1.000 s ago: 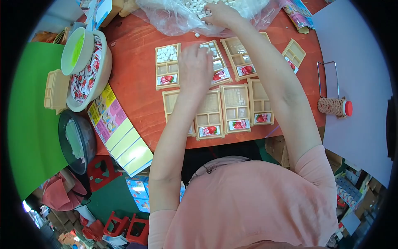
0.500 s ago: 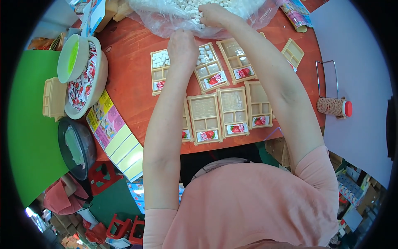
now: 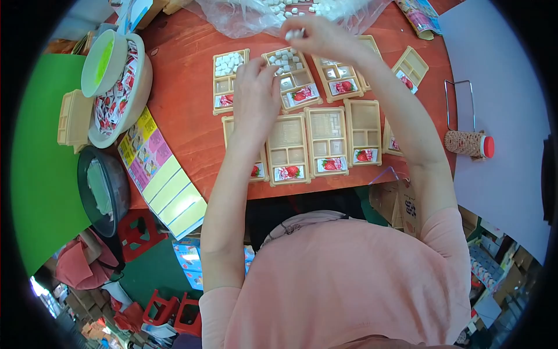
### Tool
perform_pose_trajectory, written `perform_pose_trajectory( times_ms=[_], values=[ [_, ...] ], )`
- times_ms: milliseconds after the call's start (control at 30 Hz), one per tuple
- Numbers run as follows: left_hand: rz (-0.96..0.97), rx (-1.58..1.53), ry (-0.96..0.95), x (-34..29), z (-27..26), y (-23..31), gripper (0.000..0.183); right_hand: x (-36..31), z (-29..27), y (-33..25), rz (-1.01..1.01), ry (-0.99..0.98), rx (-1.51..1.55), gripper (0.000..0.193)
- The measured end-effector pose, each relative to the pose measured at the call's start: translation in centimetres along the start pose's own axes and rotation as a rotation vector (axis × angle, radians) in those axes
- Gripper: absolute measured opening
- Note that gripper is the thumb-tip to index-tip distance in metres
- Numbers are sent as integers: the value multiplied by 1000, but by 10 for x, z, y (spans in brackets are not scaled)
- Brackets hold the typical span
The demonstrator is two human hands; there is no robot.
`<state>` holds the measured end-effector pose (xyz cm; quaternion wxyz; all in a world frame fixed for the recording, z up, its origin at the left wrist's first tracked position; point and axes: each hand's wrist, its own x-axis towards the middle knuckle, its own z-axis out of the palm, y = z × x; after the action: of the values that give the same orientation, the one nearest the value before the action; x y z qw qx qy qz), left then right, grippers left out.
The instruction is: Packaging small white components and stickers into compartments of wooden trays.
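Note:
My right hand (image 3: 325, 41) hovers above the back row of trays, just in front of the plastic bag, its fingers closed on several small white cubes (image 3: 295, 34). My left hand (image 3: 256, 96) reaches down between two beige compartment trays; its thumb and fingers are bent but apart, and I see nothing held in it. On its left is a tray (image 3: 223, 86) with white cubes in the large compartment. The tray (image 3: 293, 81) on its right also has cubes there. A third tray (image 3: 330, 74) stands partly under my right forearm. Strawberry-printed sachets (image 3: 304, 94) lie in small compartments.
A front row of trays (image 3: 286, 146) holds sachets near the table edge. Behind lies a clear plastic bag (image 3: 238, 23) of white cubes. At left are a sachet-filled basin (image 3: 145, 75), a white bowl (image 3: 87, 70) and a printed sheet (image 3: 154, 174). A red-lidded jar (image 3: 465, 144) is right.
My right hand has come out of the bag toward me, carrying white cubes. My left hand has moved nearer over the trays, its fingers loosening from a fist. The whole view has shifted slightly.

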<state>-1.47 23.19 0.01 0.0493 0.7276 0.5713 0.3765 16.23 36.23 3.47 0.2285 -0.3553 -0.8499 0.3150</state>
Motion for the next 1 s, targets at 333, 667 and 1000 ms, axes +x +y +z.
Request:
perform_pose_trajectory(
  times_ms=[333,667,1000],
  values=[
    [-13,110,26,-92,-37,60,17,-31,17,-3,-75,35,-204,27],
    [147,78,-5,-82,-11,88,36,59,11,71,155,236,-336,20],
    [19,310,-193,-24,29,46,67,64,27,35,27,-18,-485,23]
  ],
)
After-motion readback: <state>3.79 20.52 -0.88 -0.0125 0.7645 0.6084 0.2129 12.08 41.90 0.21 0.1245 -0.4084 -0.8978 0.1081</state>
